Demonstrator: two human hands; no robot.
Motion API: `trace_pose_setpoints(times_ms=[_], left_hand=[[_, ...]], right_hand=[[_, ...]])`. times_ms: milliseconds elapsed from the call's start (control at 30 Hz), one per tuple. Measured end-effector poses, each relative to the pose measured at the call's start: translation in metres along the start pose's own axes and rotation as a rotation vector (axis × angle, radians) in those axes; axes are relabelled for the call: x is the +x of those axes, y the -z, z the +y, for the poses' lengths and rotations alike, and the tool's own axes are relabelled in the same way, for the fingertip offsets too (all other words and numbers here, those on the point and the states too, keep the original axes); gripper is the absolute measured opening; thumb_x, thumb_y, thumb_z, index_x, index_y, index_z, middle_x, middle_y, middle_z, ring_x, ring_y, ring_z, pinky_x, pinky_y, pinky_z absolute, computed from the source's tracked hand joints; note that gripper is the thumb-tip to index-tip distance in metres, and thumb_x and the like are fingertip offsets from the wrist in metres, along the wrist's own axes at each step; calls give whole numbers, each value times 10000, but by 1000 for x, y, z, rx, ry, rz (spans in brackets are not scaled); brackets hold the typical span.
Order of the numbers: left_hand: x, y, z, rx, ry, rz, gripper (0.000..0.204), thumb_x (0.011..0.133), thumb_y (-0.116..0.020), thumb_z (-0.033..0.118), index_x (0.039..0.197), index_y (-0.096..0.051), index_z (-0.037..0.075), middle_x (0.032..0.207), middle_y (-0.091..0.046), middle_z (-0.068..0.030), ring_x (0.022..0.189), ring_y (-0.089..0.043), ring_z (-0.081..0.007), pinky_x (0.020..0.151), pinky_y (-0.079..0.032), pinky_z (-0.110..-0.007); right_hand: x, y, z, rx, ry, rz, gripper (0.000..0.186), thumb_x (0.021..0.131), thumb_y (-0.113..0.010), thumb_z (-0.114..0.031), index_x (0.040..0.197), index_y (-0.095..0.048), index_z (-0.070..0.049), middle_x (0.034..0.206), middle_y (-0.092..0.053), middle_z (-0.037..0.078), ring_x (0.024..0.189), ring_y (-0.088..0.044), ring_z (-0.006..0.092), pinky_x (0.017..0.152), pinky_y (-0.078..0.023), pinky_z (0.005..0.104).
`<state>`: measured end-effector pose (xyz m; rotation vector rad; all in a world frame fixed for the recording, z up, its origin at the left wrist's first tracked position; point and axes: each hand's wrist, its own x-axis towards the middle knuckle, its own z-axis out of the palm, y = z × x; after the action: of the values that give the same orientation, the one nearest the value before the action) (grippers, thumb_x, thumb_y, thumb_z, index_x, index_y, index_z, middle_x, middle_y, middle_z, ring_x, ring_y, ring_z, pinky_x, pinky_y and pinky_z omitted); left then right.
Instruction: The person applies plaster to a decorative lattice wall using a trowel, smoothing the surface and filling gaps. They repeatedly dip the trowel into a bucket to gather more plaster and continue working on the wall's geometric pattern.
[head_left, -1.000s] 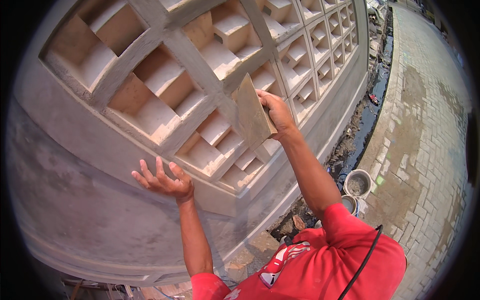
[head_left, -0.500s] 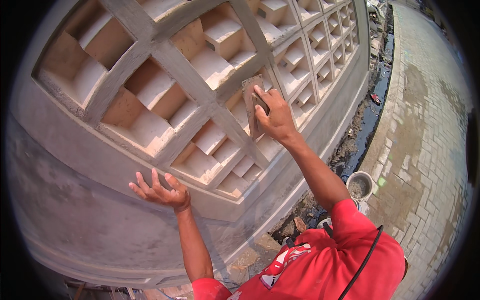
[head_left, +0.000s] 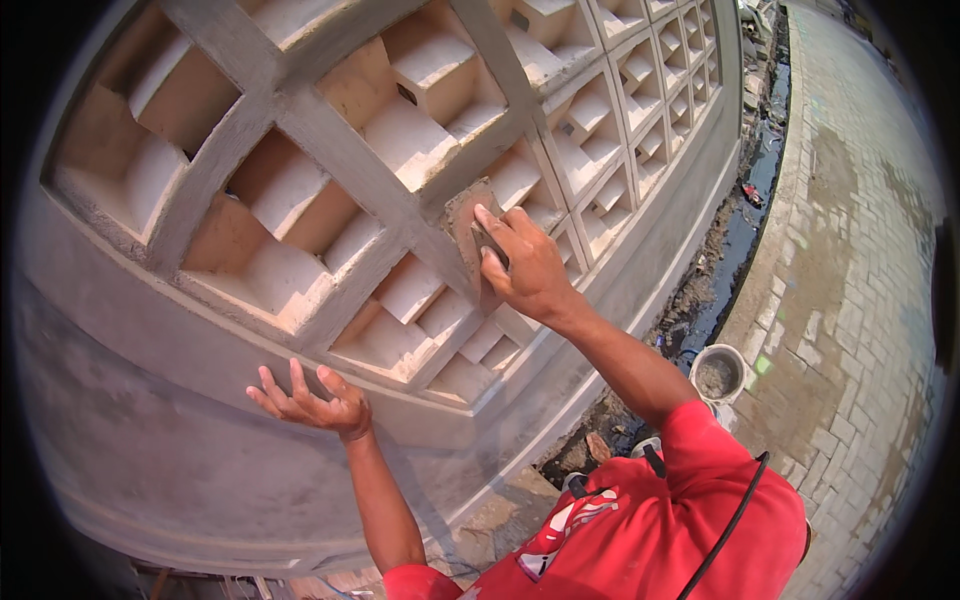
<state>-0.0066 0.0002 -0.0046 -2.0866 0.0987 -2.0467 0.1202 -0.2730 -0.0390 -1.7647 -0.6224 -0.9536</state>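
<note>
Head view: here's the right hand (head_left: 525,265), fingers gripping a flat float (head_left: 461,215), its plate up against the grey lattice wall (head_left: 345,175)! Left hand (head_left: 315,402), nearer and further left, fingers spread beside the wall. Over right, a round bucket (head_left: 742,380) holds grey mix (head_left: 716,378); near side, a red shirt (head_left: 650,535) carries white print (head_left: 575,525).

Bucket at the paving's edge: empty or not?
Not empty: grey material shows inside the bucket, below its rim. Cannot tell how deep.
</note>
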Motion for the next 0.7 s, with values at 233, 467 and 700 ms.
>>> trace_pose_setpoints(times_ms=[233, 467, 700], left_hand=[[3, -2, 9, -4, 6, -6, 310, 901, -562, 149, 1169, -609, 2, 1431, -419, -207, 1410, -243, -434, 1118, -226, -594], [-3, 1, 0, 6, 13, -32, 307, 906, -543, 172, 1177, -590, 35, 1424, -407, -220, 1417, -212, -450, 1116, -206, -623], [1, -3, 5, -47, 30, -25, 318, 912, -560, 194, 1182, -592, 29, 1427, -410, -206, 1424, -221, -427, 1127, -206, -591]], right_hand=[[60, 28, 35, -122, -243, 107, 485, 831, -593, -154, 1288, -573, 5, 948, -556, 205, 778, -598, 371, 707, -506, 442], [11, -7, -42, 4, -206, -117, 464, 830, -587, -156, 1268, -601, -4, 896, -549, 200, 756, -602, 374, 685, -502, 469], [71, 28, 27, -49, -288, 215, 486, 838, -575, -186, 1275, -588, 27, 881, -613, 246, 837, -616, 367, 770, -492, 440]])
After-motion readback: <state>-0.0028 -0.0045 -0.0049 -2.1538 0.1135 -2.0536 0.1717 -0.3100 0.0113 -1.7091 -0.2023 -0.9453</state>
